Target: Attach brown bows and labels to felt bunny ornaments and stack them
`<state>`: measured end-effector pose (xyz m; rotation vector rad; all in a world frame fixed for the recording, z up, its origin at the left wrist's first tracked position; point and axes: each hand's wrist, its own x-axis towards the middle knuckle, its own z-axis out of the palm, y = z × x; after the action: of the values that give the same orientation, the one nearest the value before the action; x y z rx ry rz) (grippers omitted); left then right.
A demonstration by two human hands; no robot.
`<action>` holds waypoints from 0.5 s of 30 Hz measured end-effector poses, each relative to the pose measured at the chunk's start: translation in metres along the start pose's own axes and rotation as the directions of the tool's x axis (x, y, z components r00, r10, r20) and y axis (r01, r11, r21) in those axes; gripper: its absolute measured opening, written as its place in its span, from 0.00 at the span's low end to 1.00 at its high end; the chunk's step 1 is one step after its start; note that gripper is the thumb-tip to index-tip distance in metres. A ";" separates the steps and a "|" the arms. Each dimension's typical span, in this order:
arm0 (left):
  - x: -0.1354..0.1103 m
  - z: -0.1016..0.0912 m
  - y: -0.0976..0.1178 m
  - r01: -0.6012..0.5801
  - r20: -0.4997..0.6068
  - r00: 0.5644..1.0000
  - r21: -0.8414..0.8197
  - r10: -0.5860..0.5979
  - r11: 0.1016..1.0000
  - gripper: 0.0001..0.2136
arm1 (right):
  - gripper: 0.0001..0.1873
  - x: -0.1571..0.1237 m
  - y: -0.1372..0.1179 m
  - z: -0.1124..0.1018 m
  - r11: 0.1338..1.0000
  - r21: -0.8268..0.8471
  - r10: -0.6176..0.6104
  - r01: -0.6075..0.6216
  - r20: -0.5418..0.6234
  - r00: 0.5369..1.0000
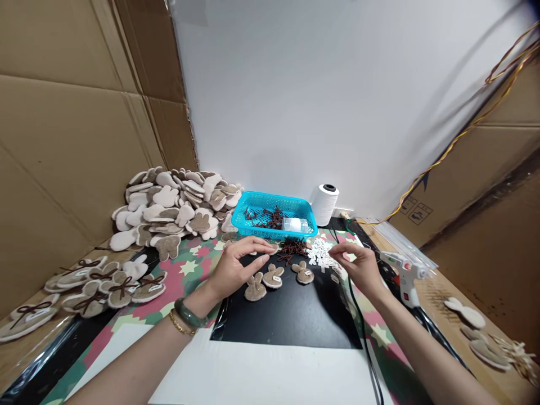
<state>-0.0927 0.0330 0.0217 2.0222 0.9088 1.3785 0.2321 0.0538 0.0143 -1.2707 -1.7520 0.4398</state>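
Three tan felt rabbit shapes (273,276) with small white labels lie on the black mat (287,320) between the hands. The left hand (236,269), loosely curled, holds nothing visible and lies just beside a fourth rabbit (273,248). The right hand (358,269) hovers half-open near white paper tags (321,253), its hold unclear.

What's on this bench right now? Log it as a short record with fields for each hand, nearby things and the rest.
Left hand: fingers extended over a small felt rabbit shape
Right hand: fingers beside white tags; any held item cannot be told
Nearby: brown twisted ties; three felt rabbits on a black mat
Rest: blue plastic basket; white thread cone; hot glue gun; heap of felt rabbit shapes; felt rabbits with brown bows
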 end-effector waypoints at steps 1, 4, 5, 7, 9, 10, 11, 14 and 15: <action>0.000 0.001 0.000 0.001 -0.014 1.000 0.012 -0.001 1.000 0.07 | 0.06 -0.004 -0.011 0.003 0.992 0.124 0.025 -0.027 0.018 1.000; -0.002 0.005 0.000 0.004 -0.006 1.000 0.027 -0.003 1.000 0.07 | 0.08 -0.015 -0.045 0.021 0.894 0.420 0.110 -0.158 0.137 0.984; -0.003 0.006 0.000 0.008 0.006 1.000 0.027 -0.008 1.000 0.06 | 0.09 -0.018 -0.055 0.028 0.844 0.493 0.138 -0.212 0.182 0.974; -0.004 0.009 0.002 0.022 0.034 0.999 0.024 -0.023 0.999 0.06 | 0.12 -0.022 -0.068 0.042 0.745 0.594 0.184 -0.303 0.253 0.950; -0.004 0.011 0.003 0.030 0.057 0.998 0.022 -0.031 0.999 0.06 | 0.15 -0.025 -0.076 0.053 0.670 0.653 0.213 -0.354 0.287 0.934; -0.005 0.013 0.004 0.031 0.066 0.997 0.021 -0.032 0.999 0.06 | 0.15 -0.025 -0.078 0.058 0.646 0.672 0.221 -0.362 0.290 0.931; -0.005 0.014 0.005 0.031 0.075 0.997 0.018 -0.033 0.999 0.05 | 0.16 -0.026 -0.080 0.061 0.631 0.687 0.224 -0.361 0.285 0.932; -0.007 0.019 0.009 0.049 0.114 0.992 -0.019 -0.046 0.999 0.05 | 0.14 -0.028 -0.086 0.068 0.638 0.694 0.214 -0.334 0.256 0.942; -0.008 0.021 0.010 0.058 0.121 0.991 -0.037 -0.054 0.998 0.04 | 0.14 -0.028 -0.087 0.069 0.651 0.689 0.210 -0.320 0.242 0.947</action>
<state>-0.0732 0.0194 0.0173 2.0103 0.8708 1.2214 0.1278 0.0074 0.0270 -0.9071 -1.2605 1.2882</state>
